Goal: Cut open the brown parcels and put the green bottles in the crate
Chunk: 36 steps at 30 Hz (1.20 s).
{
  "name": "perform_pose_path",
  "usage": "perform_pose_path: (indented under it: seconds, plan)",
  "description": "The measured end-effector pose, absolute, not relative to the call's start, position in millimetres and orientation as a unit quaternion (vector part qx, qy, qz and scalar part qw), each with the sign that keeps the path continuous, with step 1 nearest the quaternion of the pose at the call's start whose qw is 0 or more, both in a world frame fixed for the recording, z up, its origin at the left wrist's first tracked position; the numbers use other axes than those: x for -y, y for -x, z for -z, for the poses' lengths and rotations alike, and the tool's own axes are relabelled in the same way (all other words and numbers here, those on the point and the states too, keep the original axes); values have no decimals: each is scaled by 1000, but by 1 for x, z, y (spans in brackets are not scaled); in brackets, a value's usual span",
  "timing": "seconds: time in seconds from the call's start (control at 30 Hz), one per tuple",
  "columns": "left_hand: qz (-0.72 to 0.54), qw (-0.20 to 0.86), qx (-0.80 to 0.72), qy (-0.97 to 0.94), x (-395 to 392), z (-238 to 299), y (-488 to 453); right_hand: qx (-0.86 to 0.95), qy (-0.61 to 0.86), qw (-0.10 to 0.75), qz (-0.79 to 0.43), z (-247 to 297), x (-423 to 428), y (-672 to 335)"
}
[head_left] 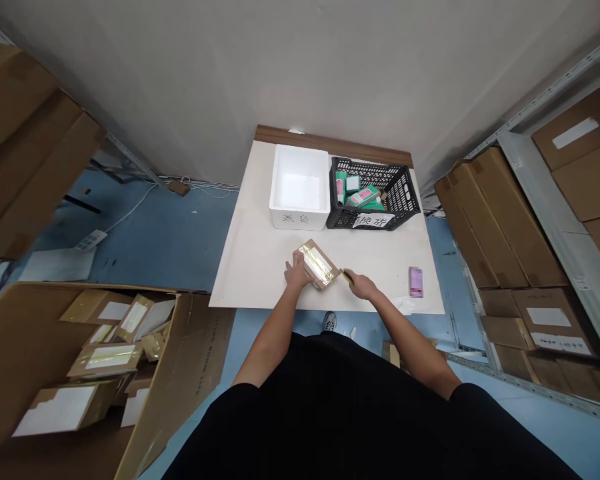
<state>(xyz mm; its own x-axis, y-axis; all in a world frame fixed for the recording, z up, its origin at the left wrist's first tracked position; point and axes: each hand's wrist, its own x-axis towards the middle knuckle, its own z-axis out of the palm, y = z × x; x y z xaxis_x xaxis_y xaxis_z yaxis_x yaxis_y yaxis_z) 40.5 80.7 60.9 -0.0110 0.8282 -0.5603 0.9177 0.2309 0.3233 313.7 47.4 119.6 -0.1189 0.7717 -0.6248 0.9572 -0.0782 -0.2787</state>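
Note:
A small cardboard box (pixel 332 259) with a white label and shiny yellowish tape lies slanted near the front of the white table (pixel 250 267). My left hand (pixel 297 271) rests on its left side, fingers spread over the edge and top. Wrapped in my right hand (pixel 363 286) is a yellow and black utility knife (pixel 348 276). Its tip points at the box's right corner; whether it touches the cardboard I cannot tell.
Behind the box stand a white foam box (pixel 300 219) and a black plastic crate (pixel 375 221) holding green packages. A purple blurred item (pixel 415 282) lies at right. A large carton (pixel 195 360) of parcels is on the left; shelves (pixel 545 213) with boxes line the right.

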Motion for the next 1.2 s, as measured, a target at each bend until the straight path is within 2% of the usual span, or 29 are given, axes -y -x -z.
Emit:
perform_pose_path:
  seconds: [0.07, 0.17, 0.37, 0.57, 0.67, 0.83, 1.0, 1.2]
  plan:
    - [67, 318, -724, -608, -73, -63, -55, -635, -702, 46, 319, -109, -58, -317]
    - [73, 284, -750, -593, -57, -65, -80, -570, -740, -13, 355, -84, -77, -313]
    - [101, 215, -748, -619, -48, -67, -103, -548, -734, -45, 399, -47, -104, -310]
    - [124, 237, -536, -801, -75, -76, -105, -562, -719, -54, 404, -47, -111, -313]
    - [121, 246, -500, -821, -85, -80, -108, -566, -712, -63, 410, -47, -109, -312]
    - [159, 263, -525, -794, -93, -83, -115, -577, -695, -73, 422, -45, -113, -311]
    - [148, 230, -572, -773, -77, -82, -121, -599, -663, -79, 441, -46, -130, -305]
    - [150, 221, -625, -734, -54, -74, -135, -526, -634, -211, 526, -34, -99, -319]
